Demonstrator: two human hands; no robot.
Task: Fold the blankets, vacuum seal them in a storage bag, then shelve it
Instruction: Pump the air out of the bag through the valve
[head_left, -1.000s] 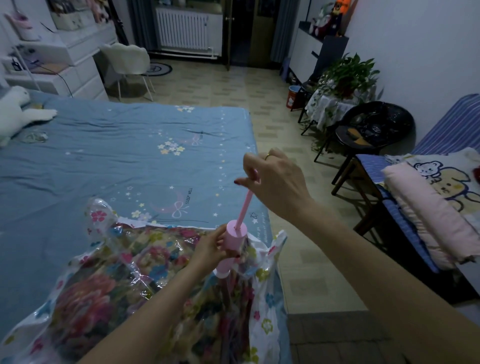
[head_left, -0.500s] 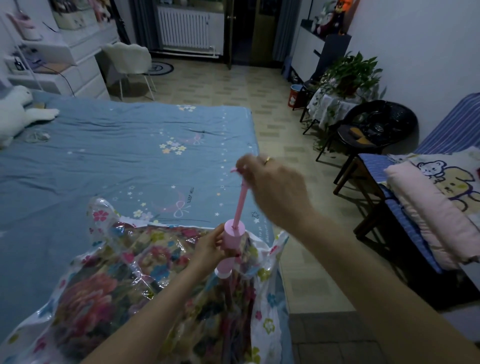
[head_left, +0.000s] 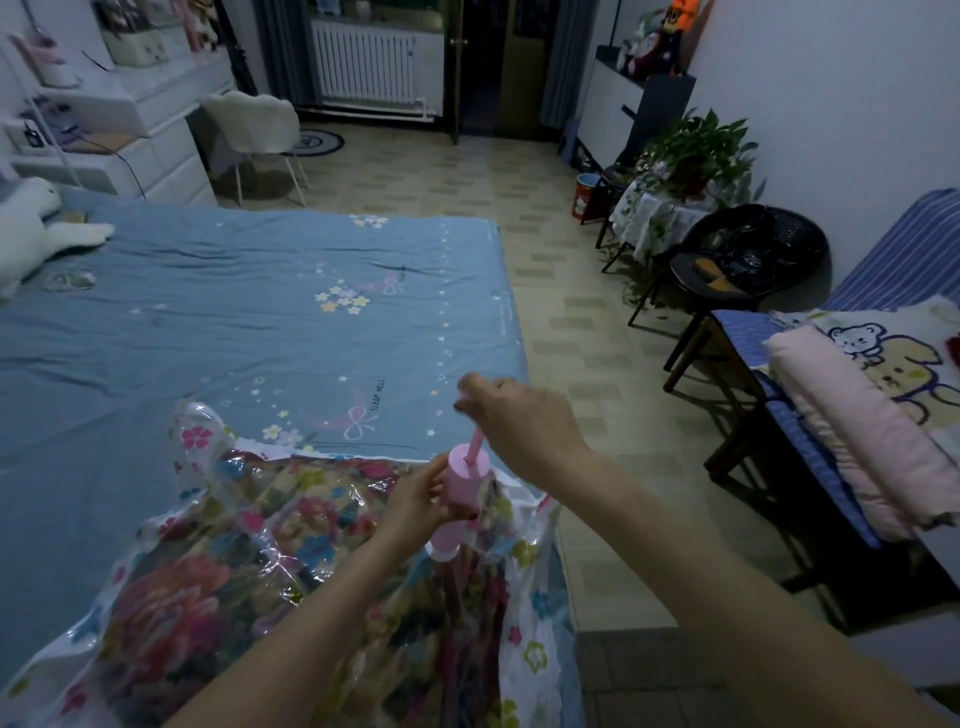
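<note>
the bag (head_left: 218, 597), stuffed with a floral blanket (head_left: 161, 618), lay on the bed (head_left: 208, 332) at its near corner. her left hand (head_left: 415, 504) was wrapped round the pink pump (head_left: 465, 480) standing on the bag, and her right hand (head_left: 519, 421) gripped the pump's rod (head_left: 474, 448) from above

A pink hand pump (head_left: 465, 480) stands at six o'clock over a clear storage bag (head_left: 197, 441) printed with small flowers, its blanket (head_left: 171, 613) in big red and yellow blooms. The bedsheet (head_left: 208, 312) is blue with pastel stars. At three o'clock lies a pale pink folded blanket (head_left: 857, 426) beside a bear-print cloth (head_left: 893, 353).
</note>
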